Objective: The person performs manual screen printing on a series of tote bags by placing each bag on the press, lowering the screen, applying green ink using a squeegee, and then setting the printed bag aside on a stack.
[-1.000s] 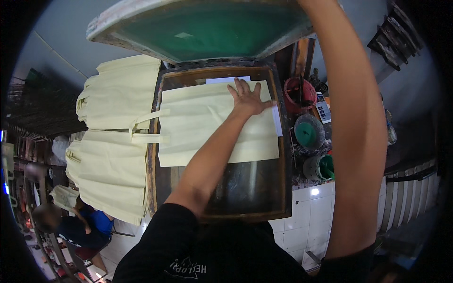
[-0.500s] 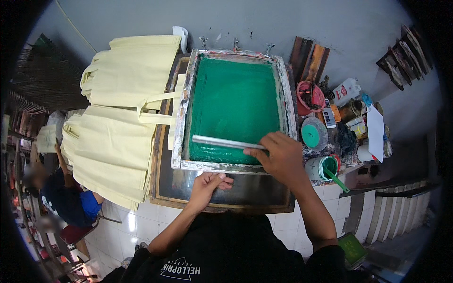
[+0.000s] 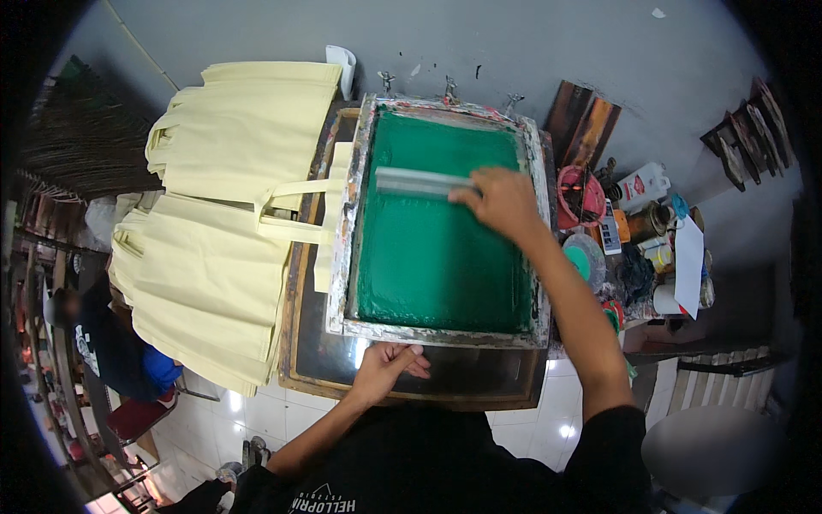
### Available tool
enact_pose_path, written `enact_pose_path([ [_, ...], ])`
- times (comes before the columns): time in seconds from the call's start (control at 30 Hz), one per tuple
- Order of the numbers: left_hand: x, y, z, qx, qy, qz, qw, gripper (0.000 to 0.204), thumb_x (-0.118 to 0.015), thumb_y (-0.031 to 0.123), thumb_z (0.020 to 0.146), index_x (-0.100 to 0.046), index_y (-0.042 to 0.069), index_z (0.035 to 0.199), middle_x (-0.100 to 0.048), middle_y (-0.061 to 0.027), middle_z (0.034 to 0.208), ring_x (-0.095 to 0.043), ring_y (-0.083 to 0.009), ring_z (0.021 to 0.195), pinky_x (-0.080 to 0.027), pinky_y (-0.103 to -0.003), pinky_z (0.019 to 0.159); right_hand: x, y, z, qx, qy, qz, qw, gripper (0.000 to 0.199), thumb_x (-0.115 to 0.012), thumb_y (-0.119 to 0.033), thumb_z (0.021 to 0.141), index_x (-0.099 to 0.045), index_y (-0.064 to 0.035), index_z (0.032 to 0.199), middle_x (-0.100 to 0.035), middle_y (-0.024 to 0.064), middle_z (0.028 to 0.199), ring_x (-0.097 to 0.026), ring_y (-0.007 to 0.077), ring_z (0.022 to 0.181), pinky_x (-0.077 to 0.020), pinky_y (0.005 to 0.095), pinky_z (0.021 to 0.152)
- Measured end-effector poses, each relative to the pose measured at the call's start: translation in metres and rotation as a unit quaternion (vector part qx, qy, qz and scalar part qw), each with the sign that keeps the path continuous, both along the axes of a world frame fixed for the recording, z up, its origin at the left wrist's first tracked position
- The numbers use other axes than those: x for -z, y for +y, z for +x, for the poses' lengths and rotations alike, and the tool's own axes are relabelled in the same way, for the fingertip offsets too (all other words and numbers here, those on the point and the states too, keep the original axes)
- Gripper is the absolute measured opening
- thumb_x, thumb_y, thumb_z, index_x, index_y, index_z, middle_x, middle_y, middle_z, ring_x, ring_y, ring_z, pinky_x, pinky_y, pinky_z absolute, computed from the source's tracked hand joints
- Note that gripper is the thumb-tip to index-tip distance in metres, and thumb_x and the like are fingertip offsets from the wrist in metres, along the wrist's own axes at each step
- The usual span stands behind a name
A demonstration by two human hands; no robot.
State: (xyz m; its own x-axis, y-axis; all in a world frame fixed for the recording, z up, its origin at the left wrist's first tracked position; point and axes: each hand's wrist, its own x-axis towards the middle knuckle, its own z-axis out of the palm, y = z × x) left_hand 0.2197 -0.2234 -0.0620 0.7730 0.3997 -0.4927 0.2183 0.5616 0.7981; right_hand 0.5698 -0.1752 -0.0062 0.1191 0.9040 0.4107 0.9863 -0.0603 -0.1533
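Note:
A screen printing frame (image 3: 341, 257) with worn, paint-stained edges lies on a dark glass-topped board (image 3: 462, 364). Green ink (image 3: 441, 265) covers its mesh. My right hand (image 3: 507, 201) grips the right end of a pale metal squeegee (image 3: 415, 182), which lies crosswise over the upper part of the mesh, slightly smeared by motion. Just below the frame's near edge is my left hand (image 3: 394, 368), its fingers curled in and the thumb resting on them, with nothing visible inside. A cream tote bag (image 3: 321, 265) sits partly under the frame, handles out to the left.
Two stacks of cream tote bags (image 3: 205, 265) lie at the left. Metal clamps (image 3: 449, 88) line the frame's far edge. To the right are a pink bucket (image 3: 568, 193), a phone (image 3: 609, 230), a bowl of green ink (image 3: 582, 259) and bottles. A seated person (image 3: 116, 343) is far left.
My right hand has pushed the squeegee away from me, from the near end of the mesh to its upper part. My left hand stays by the near edge. The view has shifted slightly.

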Motion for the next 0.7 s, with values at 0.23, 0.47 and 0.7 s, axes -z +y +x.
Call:
enact_pose_path([
  [0.23, -0.019, 0.013, -0.007, -0.021, -0.06, -0.243, 0.968, 0.043, -0.049, 0.018, 0.106, -0.051, -0.01, 0.138, -0.062, -0.0288, 0.134, -0.066, -0.0361, 0.121, -0.053, -0.043, 0.104, -0.035, 0.094, 0.067, 0.075, 0.067, -0.153, 0.983, 0.073, -0.069, -0.074, 0.078, -0.077, -0.0058, 0.103, -0.074, 0.0195, 0.088, -0.072, 0.0405, 0.089, -0.0548, 0.0514, 0.081],
  [0.47, -0.071, 0.091, 0.048, 0.132, -0.062, 0.207, 0.967, 0.035, -0.06, 0.021, 0.103, -0.061, 0.0, 0.131, -0.072, -0.0177, 0.119, -0.072, -0.0277, 0.105, -0.055, -0.037, 0.093, -0.009, 0.09, 0.06, 0.114, -0.041, -0.085, 0.989, 0.077, -0.064, -0.079, 0.078, -0.078, -0.0055, 0.094, -0.074, 0.0195, 0.085, -0.072, 0.0391, 0.082, -0.0559, 0.0509, 0.074],
  [0.7, -0.088, 0.242, 0.163, -0.026, 0.004, 0.728, 0.685, 0.028, -0.073, 0.016, 0.089, -0.069, 0.002, 0.113, -0.071, -0.0194, 0.102, -0.069, -0.0387, 0.094, -0.053, -0.046, 0.087, -0.007, 0.058, 0.025, 0.072, -0.048, -0.025, 0.996, 0.072, -0.067, -0.076, 0.077, -0.075, -0.0048, 0.084, -0.072, 0.0151, 0.08, -0.072, 0.0354, 0.077, -0.0556, 0.0491, 0.065],
])
